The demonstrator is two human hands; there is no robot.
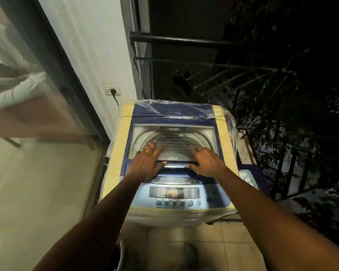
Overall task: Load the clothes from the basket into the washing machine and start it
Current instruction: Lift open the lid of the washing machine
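Observation:
A top-loading washing machine point(221, 126) with cream sides and a blue top stands in front of me, partly wrapped in clear plastic. Its transparent lid point(174, 139) lies flat over the drum. My left hand point(148, 163) rests palm down on the lid's front left, fingers spread, thumb at the lid's handle bar point(175, 165). My right hand point(205, 161) lies flat on the front right, thumb also at the bar. The control panel point(174, 193) with a row of round buttons sits below my hands. No clothes or basket can be made out.
A glass sliding door point(47, 114) runs along the left. A wall socket point(112, 90) with a black plug is behind the machine. Metal railings point(243, 75) and dark foliage lie to the right. A dark round container rim point(119, 255) stands at the bottom on the tiled floor.

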